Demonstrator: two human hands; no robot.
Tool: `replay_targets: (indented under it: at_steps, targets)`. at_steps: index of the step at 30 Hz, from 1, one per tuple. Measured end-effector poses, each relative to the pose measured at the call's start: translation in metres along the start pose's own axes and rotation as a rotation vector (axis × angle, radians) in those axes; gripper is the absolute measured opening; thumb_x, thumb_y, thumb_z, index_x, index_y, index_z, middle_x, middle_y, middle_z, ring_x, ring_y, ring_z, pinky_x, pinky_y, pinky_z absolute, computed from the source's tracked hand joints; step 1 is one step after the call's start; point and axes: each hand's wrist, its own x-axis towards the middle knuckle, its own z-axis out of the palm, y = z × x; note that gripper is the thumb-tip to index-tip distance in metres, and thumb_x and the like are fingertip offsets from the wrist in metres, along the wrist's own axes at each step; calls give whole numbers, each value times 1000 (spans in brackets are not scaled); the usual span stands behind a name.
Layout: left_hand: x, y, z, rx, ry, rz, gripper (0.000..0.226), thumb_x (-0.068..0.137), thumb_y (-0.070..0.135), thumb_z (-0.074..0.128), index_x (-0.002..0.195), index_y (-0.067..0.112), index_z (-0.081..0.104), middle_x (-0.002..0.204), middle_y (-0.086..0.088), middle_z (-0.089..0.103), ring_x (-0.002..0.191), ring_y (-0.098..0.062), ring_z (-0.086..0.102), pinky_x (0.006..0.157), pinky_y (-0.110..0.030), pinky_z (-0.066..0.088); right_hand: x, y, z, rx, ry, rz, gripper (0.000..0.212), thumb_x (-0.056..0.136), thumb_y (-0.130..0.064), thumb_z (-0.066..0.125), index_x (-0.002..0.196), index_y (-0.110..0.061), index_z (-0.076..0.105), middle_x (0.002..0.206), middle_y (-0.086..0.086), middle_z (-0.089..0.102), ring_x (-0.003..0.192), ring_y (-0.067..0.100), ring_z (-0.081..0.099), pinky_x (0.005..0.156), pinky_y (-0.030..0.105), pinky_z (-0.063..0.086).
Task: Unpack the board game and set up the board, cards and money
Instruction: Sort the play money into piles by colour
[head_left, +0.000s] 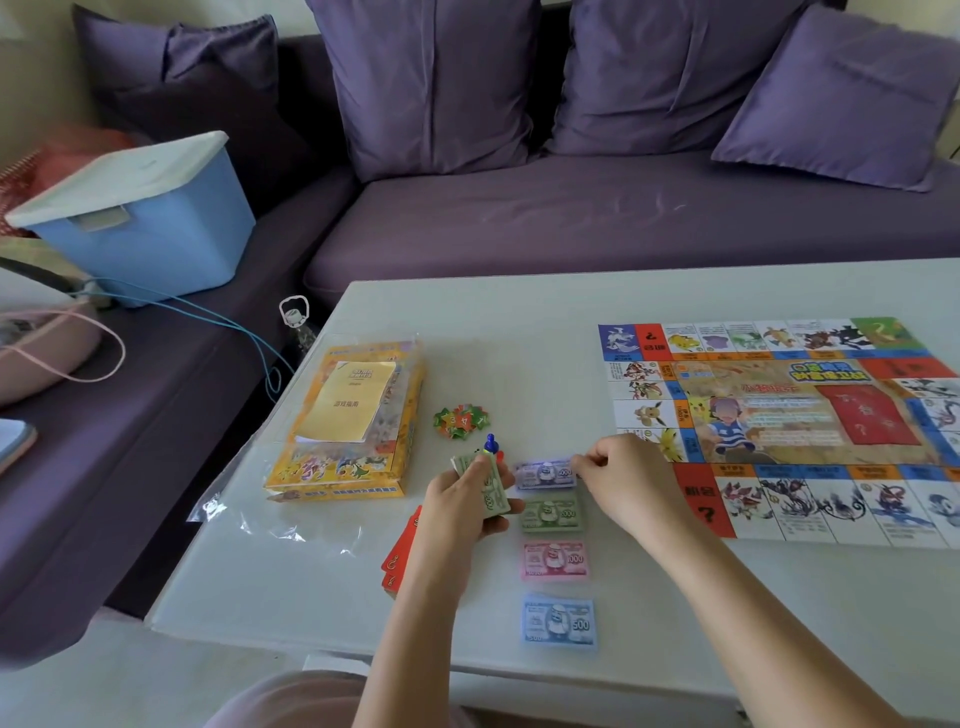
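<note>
The left hand (457, 512) grips a wad of bills (496, 491). The right hand (626, 480) pinches the end of a purple bill (543, 474), which heads a column with green (550, 513), pink (554, 560) and blue bills (559, 621) running toward the tabletop's (519, 322) near edge. The board (779, 415) lies unfolded toward the right edge, and the box (343, 467) lies by the left edge.

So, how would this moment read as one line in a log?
step: sorting money | left hand: grips note wad | right hand: pinches purple note | board: laid flat on table

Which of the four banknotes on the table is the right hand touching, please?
The purple banknote, farthest away; the right hand pinches its corner.
</note>
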Motion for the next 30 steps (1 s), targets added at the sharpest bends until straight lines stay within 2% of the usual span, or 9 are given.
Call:
replay_targets:
  at_steps: [3, 6, 9, 12, 19, 23, 26, 28, 30]
  targets:
    - [-1, 0, -2, 4, 18, 7, 21, 99, 20, 48, 95, 5, 62, 96, -14, 70, 57, -17, 65, 44, -22, 45, 2, 2, 2, -35, 5, 5, 34, 93, -19, 55, 64, 1, 56, 56, 7, 47, 47, 17, 37, 47, 26, 28]
    - [0, 0, -3, 8, 17, -3, 21, 99, 20, 49, 91, 7, 62, 96, -14, 71, 58, -18, 65, 45, -23, 45, 5, 2, 3, -64, 17, 2, 32, 93, -18, 52, 73, 6, 62, 60, 10, 54, 49, 17, 39, 46, 27, 26]
    - [0, -1, -2, -4, 9, -19, 21, 98, 20, 49, 96, 5, 62, 98, -14, 71, 59, -17, 66, 46, -23, 46, 5, 0, 4, -86, 28, -11, 32, 94, -16, 51, 71, 5, 60, 68, 19, 63, 52, 18, 41, 46, 27, 25]
    - [0, 0, -1, -30, -12, -33, 22, 99, 20, 48, 99, 2, 62, 99, -15, 71, 57, -17, 66, 46, -22, 46, 6, 0, 6, -71, 17, -26, 30, 94, -15, 50, 85, 8, 67, 80, 24, 68, 53, 18, 40, 48, 27, 25]
    - [-1, 1, 2, -46, -30, -51, 24, 99, 19, 48, 104, -1, 61, 101, -17, 71, 60, -18, 66, 46, -23, 45, 6, 0, 3, -48, 0, -33, 29, 95, -16, 49, 93, 5, 69, 83, 22, 69, 53, 18, 43, 46, 26, 28]
    - [-3, 3, 3, -64, -24, -14, 23, 99, 19, 47, 103, 2, 62, 98, -13, 72, 59, -15, 62, 49, -23, 44, 1, 1, -2, 33, 35, -82, 22, 94, -12, 50, 90, -3, 70, 84, 7, 71, 65, 20, 62, 59, 29, 47]
    - [-6, 7, 3, -106, -34, 30, 23, 99, 20, 46, 97, 4, 62, 90, -8, 74, 57, -13, 59, 50, -23, 43, -5, -2, -8, 108, 52, -162, 15, 94, -12, 55, 91, -14, 70, 80, -11, 65, 67, -2, 56, 57, 9, 43]
    - [-10, 9, 3, -90, -57, 63, 22, 98, 21, 49, 95, 4, 63, 82, -5, 74, 55, -12, 58, 49, -22, 43, -10, -5, -13, 167, 56, -206, 13, 93, -15, 58, 91, -15, 71, 78, -14, 64, 66, -5, 55, 60, 5, 40]
    - [-15, 9, 1, -21, -98, 119, 24, 91, 26, 60, 90, 3, 64, 70, -5, 71, 51, -11, 56, 44, -21, 41, -16, -10, -18, 277, 45, -219, 13, 92, -21, 61, 87, -16, 71, 75, -14, 66, 63, -4, 57, 60, 7, 41]
